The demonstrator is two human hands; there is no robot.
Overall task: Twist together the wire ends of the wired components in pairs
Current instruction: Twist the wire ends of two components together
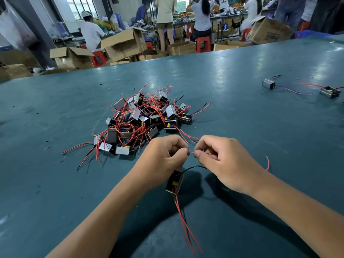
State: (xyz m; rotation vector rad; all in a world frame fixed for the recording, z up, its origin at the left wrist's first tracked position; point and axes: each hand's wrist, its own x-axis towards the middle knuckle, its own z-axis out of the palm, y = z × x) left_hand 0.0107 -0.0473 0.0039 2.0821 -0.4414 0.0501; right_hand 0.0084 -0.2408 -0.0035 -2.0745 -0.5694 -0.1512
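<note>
My left hand (pixel 165 155) and my right hand (pixel 221 161) are held close together above the green table (pixel 55 183), each pinching a thin red wire end (pixel 191 153) between thumb and forefinger. The two ends meet in the small gap between my fingertips. Below my left hand hangs a small black boxed component (pixel 174 182) with red wires (pixel 183 220) trailing toward me and a black wire (pixel 193 167) arching up under my right hand. A heap of like components (pixel 141 120) with red and black wires lies just beyond my hands.
Two wired components, one (pixel 268 84) and another (pixel 330 92), lie at the far right of the table, joined by a wire. Beyond the table's far edge stand open cardboard boxes (pixel 124 44), red stools and several people at other benches.
</note>
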